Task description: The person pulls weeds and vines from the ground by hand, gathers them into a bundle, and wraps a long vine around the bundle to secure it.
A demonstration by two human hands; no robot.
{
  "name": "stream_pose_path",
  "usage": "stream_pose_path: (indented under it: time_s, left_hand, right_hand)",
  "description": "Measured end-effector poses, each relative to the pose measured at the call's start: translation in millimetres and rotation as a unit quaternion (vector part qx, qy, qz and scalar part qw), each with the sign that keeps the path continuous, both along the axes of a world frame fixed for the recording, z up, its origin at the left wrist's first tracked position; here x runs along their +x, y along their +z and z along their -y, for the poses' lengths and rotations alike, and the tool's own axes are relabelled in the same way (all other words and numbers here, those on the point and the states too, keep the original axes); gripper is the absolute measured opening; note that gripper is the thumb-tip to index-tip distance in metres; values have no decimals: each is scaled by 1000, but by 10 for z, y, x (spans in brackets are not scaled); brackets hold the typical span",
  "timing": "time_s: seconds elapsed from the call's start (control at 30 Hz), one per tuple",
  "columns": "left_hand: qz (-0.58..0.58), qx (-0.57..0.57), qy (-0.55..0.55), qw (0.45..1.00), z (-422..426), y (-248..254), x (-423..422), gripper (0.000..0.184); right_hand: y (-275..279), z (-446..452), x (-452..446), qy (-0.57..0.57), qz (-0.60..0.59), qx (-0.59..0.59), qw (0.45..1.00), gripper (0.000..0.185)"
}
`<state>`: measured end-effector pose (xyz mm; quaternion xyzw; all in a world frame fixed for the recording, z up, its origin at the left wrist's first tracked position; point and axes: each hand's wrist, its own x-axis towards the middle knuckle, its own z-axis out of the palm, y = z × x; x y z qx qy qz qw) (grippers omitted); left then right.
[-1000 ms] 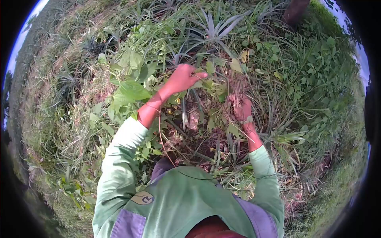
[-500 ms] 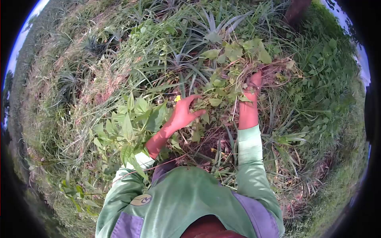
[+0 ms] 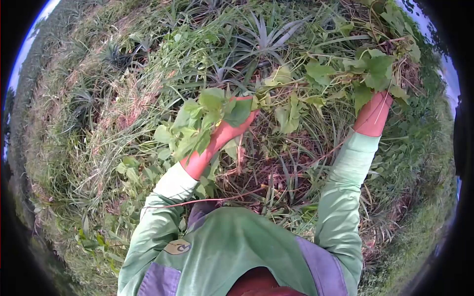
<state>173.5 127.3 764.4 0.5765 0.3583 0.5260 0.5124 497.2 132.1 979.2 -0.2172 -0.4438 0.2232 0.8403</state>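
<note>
From here I see the leafy vine [image 3: 318,73] strung between the left hand [image 3: 234,128] and the right hand [image 3: 379,102]. Leaves hide both sets of fingers, so I can't tell whether either grips it. A hard, uneven tug could snap its thin stems. I'd also worry about the loose stem [image 3: 217,199] across the left sleeve [image 3: 154,224] snagging that arm, and the spiky plant [image 3: 264,42] beyond scratching bare skin.

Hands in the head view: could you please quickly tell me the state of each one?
Left hand: at the leafy vine, partly covered; grip cannot be told.
Right hand: fingers hidden behind leaves; cannot be told.
</note>
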Motion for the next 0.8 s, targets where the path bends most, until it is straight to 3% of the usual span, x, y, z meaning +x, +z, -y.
stream_pose_path:
  time_s: [0.03, 0.07, 0.17, 0.3, 0.37, 0.4, 0.43, 0.47, 0.5, 0.6, 0.63, 0.67, 0.7, 0.73, 0.77, 0.8]
  left_hand:
    - [-14, -38, 52, 998, -175, 277, 157, 14]
    - [-117, 196, 63, 972, -233, 832, 126, 14]
    - [-167, 229, 69, 957, -502, 1733, 277, 17]
    - [-235, 295, 121, 918, -1278, 1542, 388, 18]
    - [-76, 394, -26, 916, -1670, 1121, 319, 25]
    - [-76, 394, -26, 916, -1583, 1196, 306, 25]
    - [-275, 368, 23, 888, -1385, 1320, 273, 28]
    - [-462, 324, 70, 823, -1207, 1400, 243, 31]
    - [-493, 245, 29, 834, -1105, 1405, 248, 28]
    - [-526, 260, 77, 806, -855, 1263, 352, 18]
    - [-523, 270, 25, 808, -891, 1194, 358, 30]
    - [-523, 270, 25, 808, -885, 1095, 372, 30]
    - [-494, 264, 47, 827, -785, 1029, 376, 36]
    - [-464, 258, 71, 844, -731, 1011, 358, 43]
    - [-470, 175, -6, 865, -741, 1050, 322, 53]
    - [-471, 173, -4, 865, -722, 1018, 282, 53]
  right_hand:
    - [105, 85, 25, -10, 17, 10, 1000, 40]
    - [189, 161, 55, -22, 34, 19, 999, 40]
    - [215, 352, 72, -50, 85, 1, 995, 38]
    - [-359, 587, -129, -45, 198, -97, 974, 35]
    - [-697, 653, -282, -28, 270, -153, 950, 34]
    - [-861, 679, -352, -24, 307, -174, 936, 33]
    - [-1021, 674, -431, -23, 337, -188, 922, 32]
    - [-1167, 643, -504, -23, 364, -198, 910, 32]
    - [-1302, 599, -582, -27, 385, -205, 899, 31]
    - [-1572, 401, -690, -46, 406, -209, 888, 30]
    - [-1650, 284, -725, -73, 410, -250, 874, 31]
    - [-1713, 187, -753, -98, 413, -291, 857, 31]
    - [-1700, 148, -820, -217, 459, -221, 833, 29]
    - [-1720, 33, -815, -213, 459, -219, 834, 29]
    - [-1752, -137, -770, -183, 342, -202, 899, 28]
    - [-1762, -265, -741, -150, 217, -184, 947, 27]
